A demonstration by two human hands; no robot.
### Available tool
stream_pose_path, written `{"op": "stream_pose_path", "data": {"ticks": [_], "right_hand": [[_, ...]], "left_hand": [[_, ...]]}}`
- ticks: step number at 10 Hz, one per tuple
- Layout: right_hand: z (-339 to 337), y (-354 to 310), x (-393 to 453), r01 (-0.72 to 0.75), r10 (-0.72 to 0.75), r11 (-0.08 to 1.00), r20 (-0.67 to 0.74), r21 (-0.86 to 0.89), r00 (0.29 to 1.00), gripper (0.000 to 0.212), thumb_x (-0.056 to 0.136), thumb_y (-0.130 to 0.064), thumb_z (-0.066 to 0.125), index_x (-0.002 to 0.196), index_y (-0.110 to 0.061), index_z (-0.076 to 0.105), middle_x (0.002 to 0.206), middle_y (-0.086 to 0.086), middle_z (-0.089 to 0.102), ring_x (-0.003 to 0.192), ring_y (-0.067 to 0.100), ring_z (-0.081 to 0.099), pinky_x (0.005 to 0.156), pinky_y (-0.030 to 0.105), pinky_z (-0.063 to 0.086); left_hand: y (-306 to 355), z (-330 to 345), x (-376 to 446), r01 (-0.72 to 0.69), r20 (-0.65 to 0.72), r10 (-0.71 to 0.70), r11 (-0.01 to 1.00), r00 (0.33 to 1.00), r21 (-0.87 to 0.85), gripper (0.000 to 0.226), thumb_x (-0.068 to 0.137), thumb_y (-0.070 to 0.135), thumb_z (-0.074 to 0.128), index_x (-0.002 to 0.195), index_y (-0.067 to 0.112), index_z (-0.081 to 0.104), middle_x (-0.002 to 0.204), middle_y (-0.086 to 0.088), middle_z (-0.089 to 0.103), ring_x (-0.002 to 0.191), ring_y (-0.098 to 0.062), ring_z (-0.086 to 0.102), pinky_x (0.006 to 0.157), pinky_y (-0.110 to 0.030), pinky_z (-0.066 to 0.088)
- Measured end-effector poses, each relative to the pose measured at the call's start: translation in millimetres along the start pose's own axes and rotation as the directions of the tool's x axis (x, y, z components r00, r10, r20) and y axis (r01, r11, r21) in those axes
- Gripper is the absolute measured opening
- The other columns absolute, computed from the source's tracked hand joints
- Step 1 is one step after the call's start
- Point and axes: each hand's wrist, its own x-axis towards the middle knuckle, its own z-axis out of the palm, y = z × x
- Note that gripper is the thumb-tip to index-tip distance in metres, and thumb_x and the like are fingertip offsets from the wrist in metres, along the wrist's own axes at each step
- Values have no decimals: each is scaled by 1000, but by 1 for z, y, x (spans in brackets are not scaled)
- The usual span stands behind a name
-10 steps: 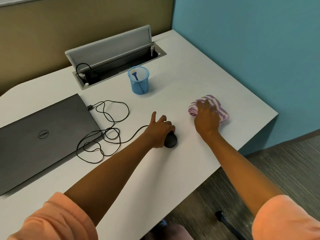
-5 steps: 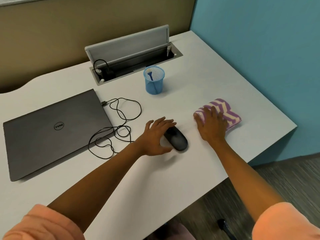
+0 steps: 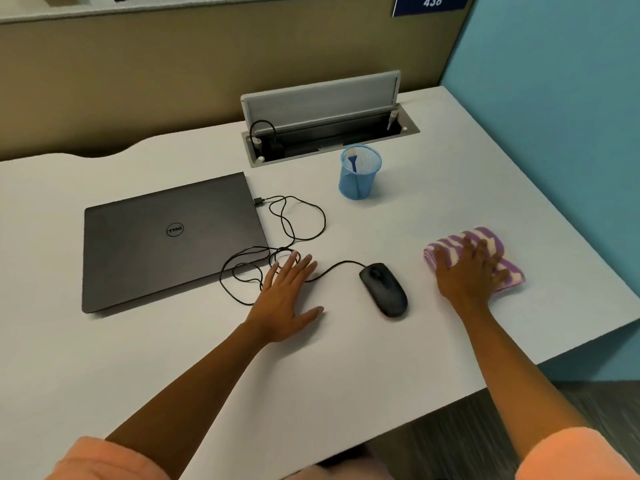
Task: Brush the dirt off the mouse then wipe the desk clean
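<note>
A person's two bare arms reach over a white tabletop [image 3: 485, 188]. The left hand [image 3: 285, 299] lies flat, fingers spread, palm down, holding nothing; its fingertips rest at the edge of a loose tangle of black cable [image 3: 294, 216]. The right hand [image 3: 465, 271] is also spread flat, pressing down on a folded purple and white cloth [image 3: 485, 237] near the right edge.

Between the hands, touching neither, sits a black mouse [image 3: 383, 289], tilted with its cable end pointing up and left. The cable runs from it under the left hand's fingers towards a closed grey laptop [image 3: 166, 237] on the left.

Behind the mouse stands a blue mesh cup [image 3: 359, 173] with a small blue-handled brush [image 3: 353, 162] inside. Behind that is an open cable hatch [image 3: 325, 116].

The mouse is likely light, hard and smooth, so it may slide; grip its two long sides and mind the trailing cable. The cloth looks soft and limp, best gathered in a fist. The brush seems thin and light, to be pinched by its handle.
</note>
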Motion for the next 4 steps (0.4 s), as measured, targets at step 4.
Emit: {"op": "stream_pose_path", "data": {"ticks": [4], "right_hand": [[1, -135, -46, 692, -576, 592, -383, 413, 722, 28, 98, -20, 51, 124, -12, 55, 129, 6, 55, 122, 21, 50, 102, 35, 47]], "left_hand": [[-33, -53, -44, 336, -362, -312, 942, 878, 5, 67, 102, 53, 43, 159, 21, 31, 169, 4, 20, 156, -13, -3, 124, -39, -12]]}}
